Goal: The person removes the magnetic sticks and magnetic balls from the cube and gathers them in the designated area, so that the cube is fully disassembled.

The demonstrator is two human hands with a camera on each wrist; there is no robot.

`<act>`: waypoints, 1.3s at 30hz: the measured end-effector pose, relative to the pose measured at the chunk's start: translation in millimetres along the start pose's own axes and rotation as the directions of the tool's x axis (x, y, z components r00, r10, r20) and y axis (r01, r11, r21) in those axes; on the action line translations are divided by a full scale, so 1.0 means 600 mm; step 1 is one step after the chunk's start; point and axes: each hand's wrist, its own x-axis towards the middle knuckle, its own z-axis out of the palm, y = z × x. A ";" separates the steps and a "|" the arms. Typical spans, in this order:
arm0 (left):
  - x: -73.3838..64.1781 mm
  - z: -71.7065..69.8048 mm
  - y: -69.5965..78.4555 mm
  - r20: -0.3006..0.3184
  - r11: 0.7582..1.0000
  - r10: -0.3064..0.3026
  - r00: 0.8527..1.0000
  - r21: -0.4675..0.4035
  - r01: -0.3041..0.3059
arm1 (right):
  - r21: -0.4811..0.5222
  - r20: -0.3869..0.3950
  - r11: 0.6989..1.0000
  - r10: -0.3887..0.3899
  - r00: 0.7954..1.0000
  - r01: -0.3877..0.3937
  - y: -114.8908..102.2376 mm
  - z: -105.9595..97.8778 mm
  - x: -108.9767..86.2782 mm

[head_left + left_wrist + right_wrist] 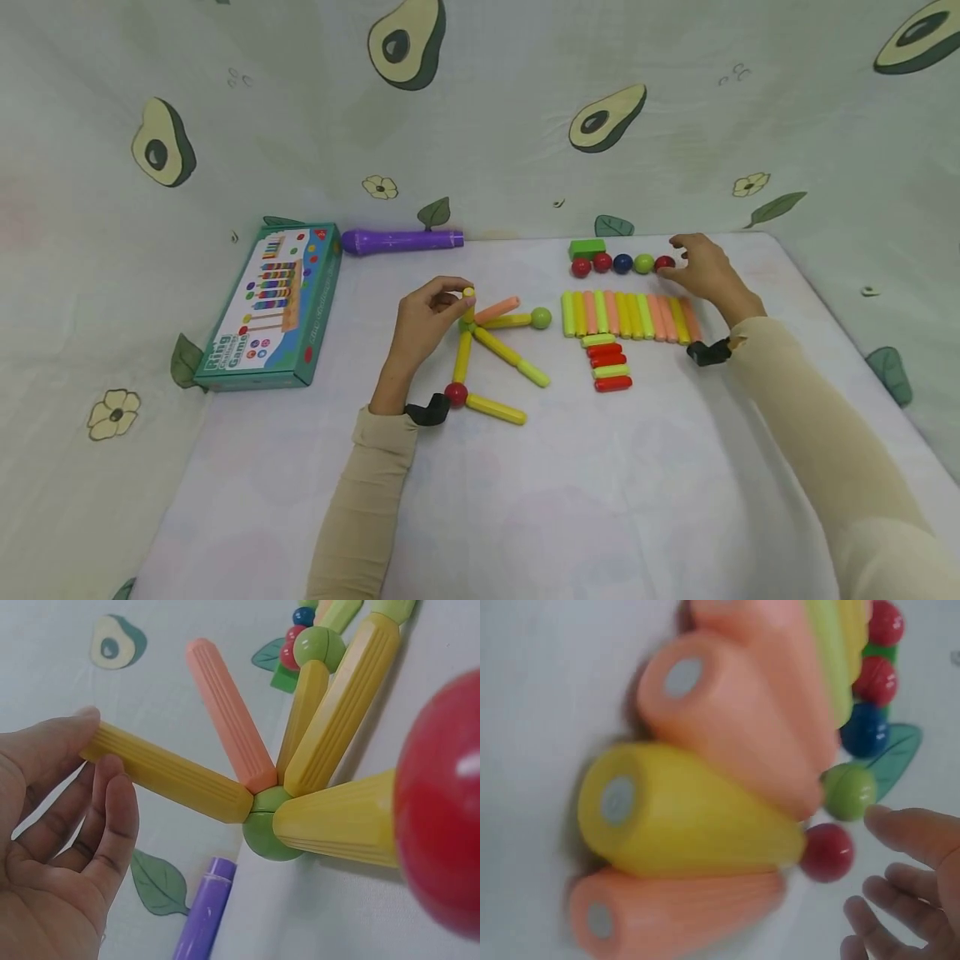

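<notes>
My left hand (423, 321) pinches the free end of a yellow magnetic rod (169, 771) between thumb and fingers. That rod's other end meets a green ball (268, 825), from which a peach rod (231, 712) and several more yellow rods fan out. At the near end of one yellow rod is a red ball (456, 394), with another yellow rod (497, 409) joined to it. My right hand (705, 267) hovers with parted, slightly bent fingers beside a dark red ball (827, 853), last in a row. Its thumb is close to a light green ball (849, 792).
Right of the built piece, colored rods (622, 315) lie side by side, with short red and green rods (610, 361) below. A green block (587, 248) sits behind the balls. A game box (262, 308) and purple microphone (405, 242) lie at back left.
</notes>
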 end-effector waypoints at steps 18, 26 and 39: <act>-0.002 0.001 0.000 -0.001 1.000 -0.018 1.000 -0.006 0.018 | 0.013 0.049 0.857 -0.516 0.855 0.516 -0.220 0.109 -0.105; -0.004 0.000 0.001 -0.007 1.000 -0.016 1.000 0.013 0.016 | -0.038 0.154 0.829 -0.547 0.823 0.558 -0.259 0.163 -0.089; -0.002 0.003 0.007 0.011 0.999 0.020 1.000 0.032 -0.020 | -0.012 0.029 0.851 -0.525 0.851 0.525 -0.258 0.168 -0.104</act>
